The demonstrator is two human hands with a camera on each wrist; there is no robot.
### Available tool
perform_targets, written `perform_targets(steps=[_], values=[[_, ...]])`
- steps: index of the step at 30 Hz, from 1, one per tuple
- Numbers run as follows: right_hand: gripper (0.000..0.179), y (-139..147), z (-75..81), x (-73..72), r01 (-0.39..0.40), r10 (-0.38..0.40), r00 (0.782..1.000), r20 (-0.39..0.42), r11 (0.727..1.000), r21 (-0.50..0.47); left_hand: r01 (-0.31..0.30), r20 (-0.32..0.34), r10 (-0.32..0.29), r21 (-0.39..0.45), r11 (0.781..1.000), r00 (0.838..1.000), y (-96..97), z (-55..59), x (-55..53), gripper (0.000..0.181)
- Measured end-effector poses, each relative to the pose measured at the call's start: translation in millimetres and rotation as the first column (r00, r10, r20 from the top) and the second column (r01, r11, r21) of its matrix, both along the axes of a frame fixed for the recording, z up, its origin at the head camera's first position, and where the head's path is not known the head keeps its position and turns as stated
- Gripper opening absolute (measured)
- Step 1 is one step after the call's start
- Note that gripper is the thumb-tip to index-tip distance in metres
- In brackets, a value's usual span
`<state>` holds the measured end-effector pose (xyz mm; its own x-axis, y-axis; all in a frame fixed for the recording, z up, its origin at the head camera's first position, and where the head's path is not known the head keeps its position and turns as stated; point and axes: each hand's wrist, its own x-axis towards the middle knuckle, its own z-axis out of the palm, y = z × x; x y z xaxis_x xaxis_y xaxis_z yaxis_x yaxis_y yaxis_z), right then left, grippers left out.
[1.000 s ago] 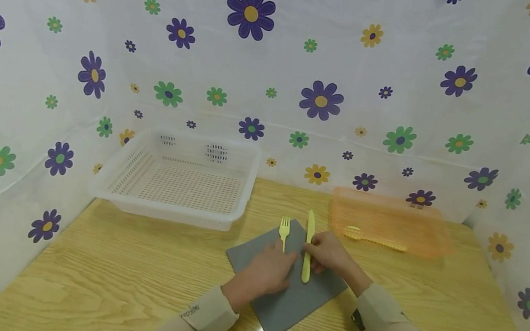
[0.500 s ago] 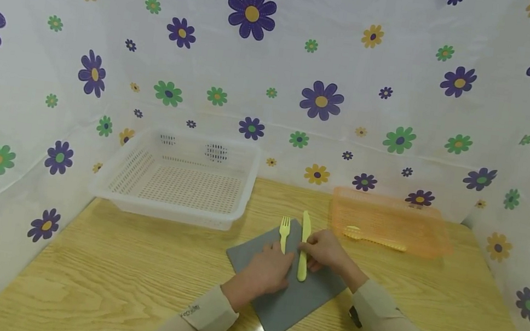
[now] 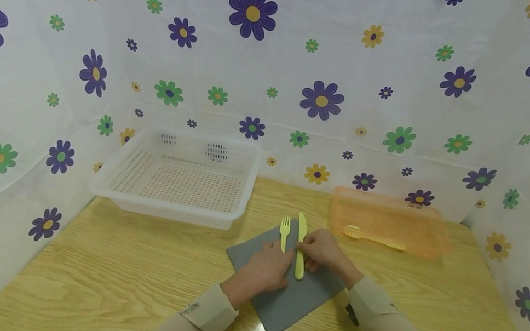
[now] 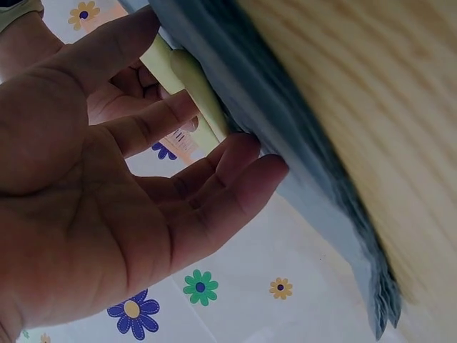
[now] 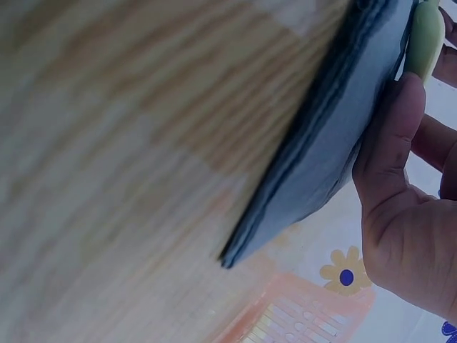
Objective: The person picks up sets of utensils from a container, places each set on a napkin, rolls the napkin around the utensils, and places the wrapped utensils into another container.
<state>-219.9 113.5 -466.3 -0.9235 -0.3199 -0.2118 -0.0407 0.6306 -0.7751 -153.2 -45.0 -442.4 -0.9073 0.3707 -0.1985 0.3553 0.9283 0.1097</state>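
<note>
A grey folded napkin lies on the wooden table, turned cornerwise. On it rest a pale yellow fork and, just to its right, a pale yellow knife; both point away from me. My left hand rests over the fork's handle, its fingertips touching the napkin and hiding the lower part of the fork. With thumb and bent fingers, my right hand pinches the knife near mid-length from its right side. The right wrist view shows the thumb against the rounded yellow handle.
At the back left stands a white perforated basket. An orange shallow basket stands at the back right with a yellow long-handled utensil in it. Flower-printed sheeting encloses the table on the sides shown.
My right hand has shifted the knife leftward, closer to the fork, and its tip now leans slightly left. The left hand and fork have stayed nearly still.
</note>
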Motion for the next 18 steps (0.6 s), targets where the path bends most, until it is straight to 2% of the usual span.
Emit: perform_targets(steps=[8,15,18], values=[[0.036,-0.9,-1.3,0.4,-0.007,0.008,1.0,-0.018,0.999,0.041,0.01,-0.023,-0.01,0.012,1.0,1.0,-1.5,-5.3,-1.2,0.048],[0.037,-5.2,-1.0,2.3,-0.044,0.045,0.999,-0.013,0.998,0.055,-0.017,-0.008,0.017,0.047,0.999,1.0,-2.6,-5.2,-1.6,0.068],[0.037,-7.5,-1.4,2.7,-0.044,0.045,0.999,-0.011,0.998,0.049,-0.017,-0.016,0.018,0.056,0.998,1.0,-2.8,-6.1,-2.0,0.065]])
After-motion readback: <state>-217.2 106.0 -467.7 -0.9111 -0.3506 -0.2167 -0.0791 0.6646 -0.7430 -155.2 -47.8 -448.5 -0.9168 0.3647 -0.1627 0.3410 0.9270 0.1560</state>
